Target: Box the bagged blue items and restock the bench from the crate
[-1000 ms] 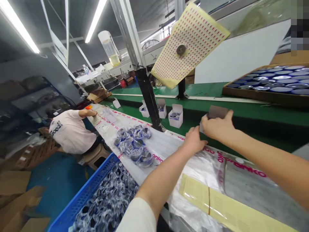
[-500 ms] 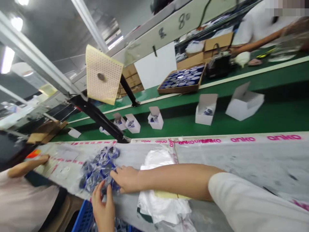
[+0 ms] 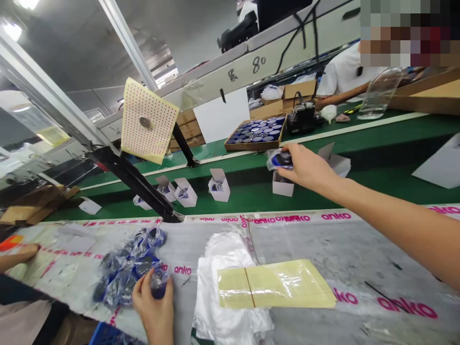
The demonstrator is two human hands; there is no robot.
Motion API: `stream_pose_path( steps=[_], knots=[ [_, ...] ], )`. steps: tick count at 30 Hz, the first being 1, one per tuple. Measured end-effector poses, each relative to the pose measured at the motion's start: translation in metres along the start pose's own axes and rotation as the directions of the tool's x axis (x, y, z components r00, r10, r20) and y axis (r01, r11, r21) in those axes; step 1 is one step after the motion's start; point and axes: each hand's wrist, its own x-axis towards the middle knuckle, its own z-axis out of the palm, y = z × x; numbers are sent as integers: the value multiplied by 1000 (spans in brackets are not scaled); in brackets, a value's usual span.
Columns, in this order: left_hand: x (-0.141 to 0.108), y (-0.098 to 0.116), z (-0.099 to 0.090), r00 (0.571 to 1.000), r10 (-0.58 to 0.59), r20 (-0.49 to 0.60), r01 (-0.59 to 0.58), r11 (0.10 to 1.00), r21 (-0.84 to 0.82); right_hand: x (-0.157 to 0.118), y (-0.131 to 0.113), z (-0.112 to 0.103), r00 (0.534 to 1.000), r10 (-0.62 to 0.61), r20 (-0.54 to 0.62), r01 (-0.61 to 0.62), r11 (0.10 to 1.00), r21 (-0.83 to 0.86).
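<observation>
Held up over the green conveyor, a blue and black round item in a clear plastic bag (image 3: pixel 281 159) is gripped by the fingers of my right hand (image 3: pixel 304 165). Just below it stands a small white open box (image 3: pixel 282 186) on the belt. My left hand (image 3: pixel 154 304) has its fingers closed around another bagged blue item (image 3: pixel 158 281) at the near right end of a pile of bagged blue items (image 3: pixel 125 268). What exactly the bagged items are, I cannot tell.
On the covered table lie white plastic bags (image 3: pixel 230 258) and a yellow sheet bundle (image 3: pixel 276 285). The green belt (image 3: pixel 247 187) carries several white boxes, and a tray of blue discs (image 3: pixel 257 132) stands beyond. A co-worker's hand (image 3: pixel 27 251) is at left; another person sits opposite.
My right hand has moved from the pile up and right over the belt, carrying a bagged blue item. My left hand has closed on another one. The view has shifted and the boxes appear moved left.
</observation>
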Motion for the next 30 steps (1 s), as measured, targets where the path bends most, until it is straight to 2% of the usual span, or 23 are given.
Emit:
stream_pose_path(
  steps=[2, 5, 10, 14, 19, 22, 27, 30],
  knots=[
    [-4, 9, 4, 1000, 4, 22, -2, 998, -70, -6, 14, 11, 998, -56, 33, 62, 966, -250],
    [-10, 15, 3, 999, -12, 50, 19, 989, -149, -15, 16, 28, 991, -101, 92, 130, 904, -408],
    [-15, 15, -3, 995, -30, 100, 52, 974, -223, -14, 16, 40, 991, 11, 131, 34, 943, -332],
    [-15, 16, -4, 990, -73, 118, 101, 962, -255, -13, 21, 43, 989, -58, 134, 99, 941, -324],
    [-15, 14, -4, 986, -101, 134, 135, 951, -278, -18, 28, 49, 996, -47, 78, 68, 956, -286],
    [-15, 13, -4, 984, -110, 141, 147, 948, -282, -20, 28, 53, 989, -125, 77, 142, 943, -301],
    [-14, 13, -4, 981, -114, 157, 156, 945, -289, -17, 19, 54, 971, -157, 179, 216, 896, -387],
    [-15, 10, -4, 982, -105, 160, 149, 943, -297, -16, 17, 51, 954, -227, 194, 291, 855, -430]
  ],
)
